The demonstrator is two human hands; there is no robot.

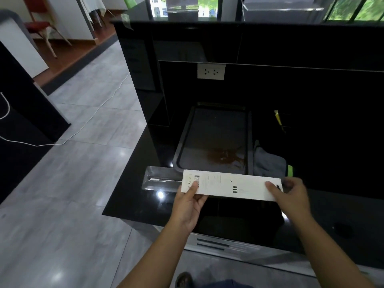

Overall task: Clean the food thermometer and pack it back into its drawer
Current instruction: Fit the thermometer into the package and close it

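I hold a long white cardboard sleeve level over the front of the black counter. My left hand grips its left end and my right hand grips its right end. A clear plastic inner tray sticks out of the sleeve's left end. In that tray lies the thin metal food thermometer, its white tip pointing left.
A dark baking tray with a brown stain lies just behind the sleeve. A grey cloth with a green edge is bunched to its right. A white wall socket sits on the black back panel. Grey tiled floor with a white cable is at left.
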